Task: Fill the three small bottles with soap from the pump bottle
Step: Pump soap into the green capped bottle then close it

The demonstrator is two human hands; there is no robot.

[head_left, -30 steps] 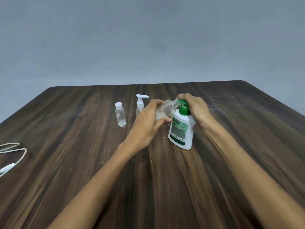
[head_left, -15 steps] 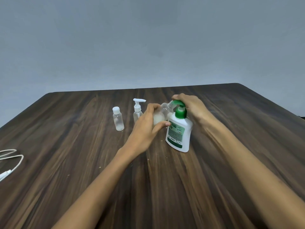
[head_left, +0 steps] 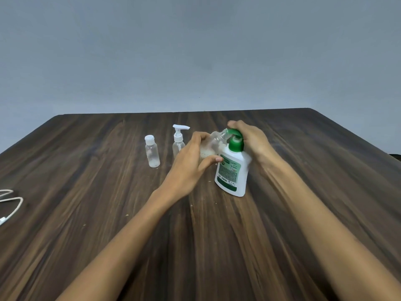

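Left hand [head_left: 191, 164] grips the tilted small bottle [head_left: 211, 144]; right hand [head_left: 249, 137] curls over the soap bottle's [head_left: 233, 170] green pump between them. Keep the mouth under the spout; press slowly.

A dark wooden table [head_left: 108, 213] carries a white soap bottle with green pump [head_left: 232, 170], a small capped bottle [head_left: 152, 152], a small pump-top bottle [head_left: 179, 141], and a white cable [head_left: 12, 202] at its left edge.
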